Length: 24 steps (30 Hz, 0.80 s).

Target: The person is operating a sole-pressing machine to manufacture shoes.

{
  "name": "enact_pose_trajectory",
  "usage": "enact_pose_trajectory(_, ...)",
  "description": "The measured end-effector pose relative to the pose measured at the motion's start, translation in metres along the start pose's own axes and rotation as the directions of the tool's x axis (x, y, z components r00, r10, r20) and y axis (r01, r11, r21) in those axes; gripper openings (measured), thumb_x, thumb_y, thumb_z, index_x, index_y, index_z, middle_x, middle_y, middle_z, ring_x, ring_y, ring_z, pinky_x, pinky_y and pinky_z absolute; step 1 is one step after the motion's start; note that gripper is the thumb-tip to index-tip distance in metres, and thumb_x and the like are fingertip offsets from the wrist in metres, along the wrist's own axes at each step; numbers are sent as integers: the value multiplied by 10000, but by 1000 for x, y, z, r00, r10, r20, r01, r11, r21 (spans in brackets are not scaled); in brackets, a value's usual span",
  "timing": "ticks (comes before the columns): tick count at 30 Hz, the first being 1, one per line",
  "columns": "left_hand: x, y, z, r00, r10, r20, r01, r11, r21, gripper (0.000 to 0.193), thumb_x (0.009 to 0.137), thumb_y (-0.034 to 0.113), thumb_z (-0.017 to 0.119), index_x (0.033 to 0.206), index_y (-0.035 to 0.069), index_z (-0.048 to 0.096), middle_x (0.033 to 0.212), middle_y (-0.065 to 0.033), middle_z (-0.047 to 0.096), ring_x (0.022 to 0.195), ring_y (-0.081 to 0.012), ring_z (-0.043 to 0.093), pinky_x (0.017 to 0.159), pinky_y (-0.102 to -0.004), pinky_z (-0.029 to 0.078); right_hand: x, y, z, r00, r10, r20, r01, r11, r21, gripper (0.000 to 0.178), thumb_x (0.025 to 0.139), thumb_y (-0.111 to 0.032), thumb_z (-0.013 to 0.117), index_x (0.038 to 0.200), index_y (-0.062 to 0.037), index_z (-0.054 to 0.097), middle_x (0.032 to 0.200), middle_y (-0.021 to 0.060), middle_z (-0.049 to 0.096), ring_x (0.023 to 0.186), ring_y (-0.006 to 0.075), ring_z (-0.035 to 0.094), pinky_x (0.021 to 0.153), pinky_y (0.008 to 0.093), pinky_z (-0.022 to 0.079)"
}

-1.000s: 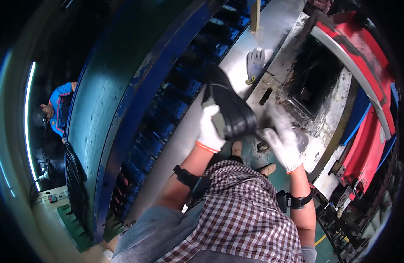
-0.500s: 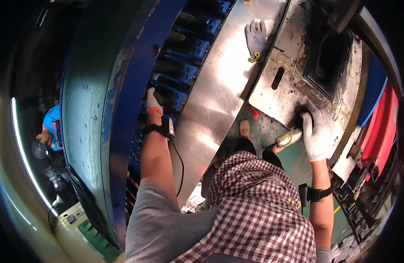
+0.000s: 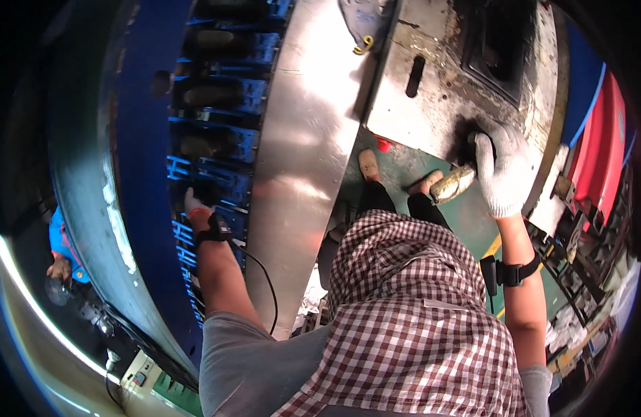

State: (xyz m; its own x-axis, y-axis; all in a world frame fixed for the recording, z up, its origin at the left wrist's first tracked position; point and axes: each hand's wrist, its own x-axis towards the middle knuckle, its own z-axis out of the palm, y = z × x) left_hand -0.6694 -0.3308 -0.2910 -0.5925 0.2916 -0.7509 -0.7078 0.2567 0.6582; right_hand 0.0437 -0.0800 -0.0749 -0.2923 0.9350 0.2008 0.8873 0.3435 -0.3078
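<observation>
My left hand (image 3: 197,201), in a pale glove with an orange cuff, reaches into a row of blue slots (image 3: 247,142) holding dark rounded pieces (image 3: 208,146). Its fingers are mostly lost in shadow beside a dark piece, so whether they grip it is unclear. My right hand (image 3: 505,170), in a white knitted glove, is at the near edge of a stained metal worktop (image 3: 397,115). Its fingers curl by the end of a thick, yellowish, wrapped-looking handle (image 3: 452,184) that sticks out toward the lower left. Whatever joins that handle is hidden under the hand.
A shiny metal ledge (image 3: 299,153) runs between the slots and the worktop. On it lies a grey glove (image 3: 366,21) with a yellow cuff edge. A red piece (image 3: 383,144) sits under the worktop corner. Another person (image 3: 67,243) in blue is beyond the machine at left.
The view has shifted, so the ledge and grey glove appear farther left and up. My left hand has come nearer along the slots. My right hand stays by the wrapped handle.
</observation>
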Motion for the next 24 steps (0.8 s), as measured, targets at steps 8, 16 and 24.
enact_pose_trajectory(8,-44,-41,1,980,76,-182,-77,997,4,426,938,400,715,1262,123,697,1246,-70,727,1191,-295,667,986,-549,543,-2,-4,4,1000,14,1,-14,997,-74,210,939,-211,703,1095,-84,762,979,140,714,940,342,665,865,444,513)
enact_pose_trajectory(16,-198,-125,45,969,243,-37,-246,953,-175,478,946,207,705,1364,45,541,1378,-95,588,1221,-250,599,1019,-459,555,-1,-11,-6,999,30,-35,-25,987,160,178,932,-160,702,1064,-51,748,1037,137,725,1005,353,676,891,435,527)
enact_pose_trajectory(24,-302,-166,213,286,33,958,306,944,-124,932,871,495,688,1587,-3,360,1527,-174,512,1411,-355,492,1204,-510,379,7,-101,-5,774,-349,529,-195,664,722,958,859,-288,786,1622,12,291,1573,273,447,1458,401,459,1218,423,367)
